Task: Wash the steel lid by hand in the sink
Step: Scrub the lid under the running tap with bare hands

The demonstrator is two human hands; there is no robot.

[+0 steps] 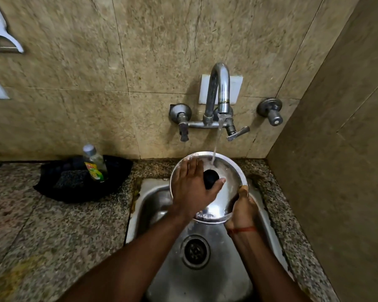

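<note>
Gripping steel lid (225, 171) rim, right hand (241, 209), left hand (192, 188) flat, unclenched, on it

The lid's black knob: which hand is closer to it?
Left. The left hand lies flat on the steel lid, touching the black knob; the right hand grips the lid's lower right rim.

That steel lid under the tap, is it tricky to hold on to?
Probably slippery: water from the tap runs over the steel lid. It looks thin and rigid, likely light, since the right hand supports its rim alone. The left hand lies flat beside the black knob.
</note>
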